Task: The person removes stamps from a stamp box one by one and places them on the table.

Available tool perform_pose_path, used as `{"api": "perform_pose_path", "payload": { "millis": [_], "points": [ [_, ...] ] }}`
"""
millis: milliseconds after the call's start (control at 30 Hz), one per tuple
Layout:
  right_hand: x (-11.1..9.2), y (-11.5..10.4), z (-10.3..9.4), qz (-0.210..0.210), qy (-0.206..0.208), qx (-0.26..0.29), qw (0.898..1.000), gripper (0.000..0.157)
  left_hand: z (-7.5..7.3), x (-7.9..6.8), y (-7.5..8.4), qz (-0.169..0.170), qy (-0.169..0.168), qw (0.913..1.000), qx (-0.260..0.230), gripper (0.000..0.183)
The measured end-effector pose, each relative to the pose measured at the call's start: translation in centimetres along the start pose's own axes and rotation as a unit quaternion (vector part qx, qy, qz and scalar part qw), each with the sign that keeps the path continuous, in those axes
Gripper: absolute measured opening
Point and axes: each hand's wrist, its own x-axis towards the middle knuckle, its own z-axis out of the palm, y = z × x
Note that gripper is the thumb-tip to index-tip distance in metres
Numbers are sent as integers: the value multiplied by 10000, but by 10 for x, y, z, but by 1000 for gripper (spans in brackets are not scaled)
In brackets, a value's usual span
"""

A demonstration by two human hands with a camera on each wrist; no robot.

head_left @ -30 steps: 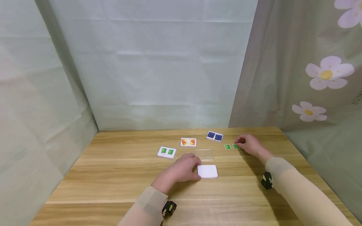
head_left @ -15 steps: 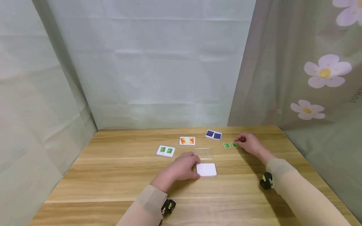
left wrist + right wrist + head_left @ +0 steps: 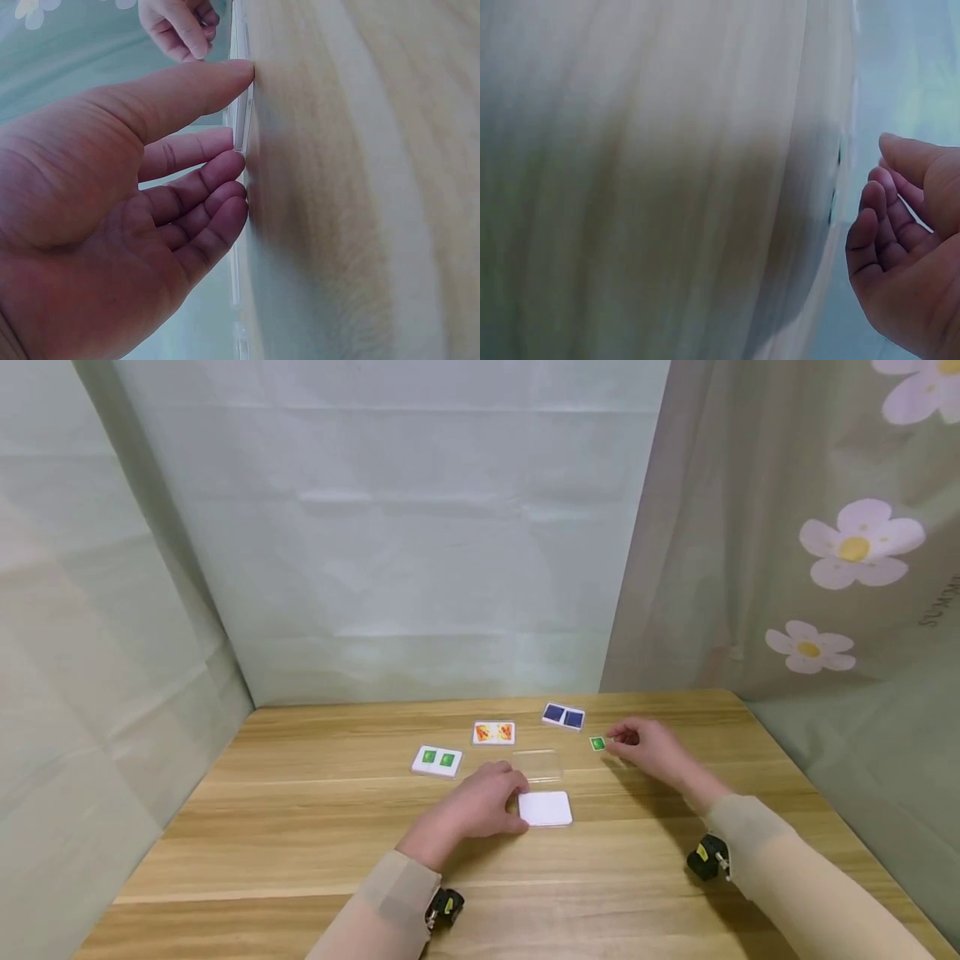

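Note:
A white card in a clear case (image 3: 545, 808) lies flat on the table. My left hand (image 3: 474, 803) holds its left end, thumb at the near corner and index finger at the far corner; the left wrist view shows the thumb (image 3: 187, 86) and fingers at the case's edge (image 3: 241, 120). My right hand (image 3: 654, 753) hovers low beside a small green picture square (image 3: 597, 743), its fingers loosely bent. In the right wrist view nothing shows between these fingers (image 3: 885, 217), and two thin green edges (image 3: 832, 204) lie on the table; in the head view the hand hides the second square.
A clear plastic cover (image 3: 537, 765) lies just behind the white card. Farther back are white cards bearing paired pictures: green (image 3: 437, 762), orange (image 3: 494, 732) and dark blue (image 3: 563, 716). The wooden table (image 3: 285, 827) meets fabric walls at the back and sides.
My right hand has shifted slightly left, from the right green square towards the left one, and now covers the right square in the head view. My left hand has stayed on the white card.

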Motion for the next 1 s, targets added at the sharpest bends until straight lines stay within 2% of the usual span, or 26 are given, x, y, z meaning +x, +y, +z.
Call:
{"api": "perform_pose_path", "payload": {
  "millis": [300, 533, 1000],
  "points": [
    [-1, -18, 13, -347, -324, 194, 9987, 31, 0, -1, -2, 139, 51, 9999, 62, 48],
    [0, -31, 27, -951, -557, 189, 9937, 38, -1, -1, -3, 153, 46, 9998, 82, 48],
    [13, -48, 53, -933, -953, 24, 9911, 53, -1, -2, -8, 222, 60, 9996, 176, 48]
  ]
}}
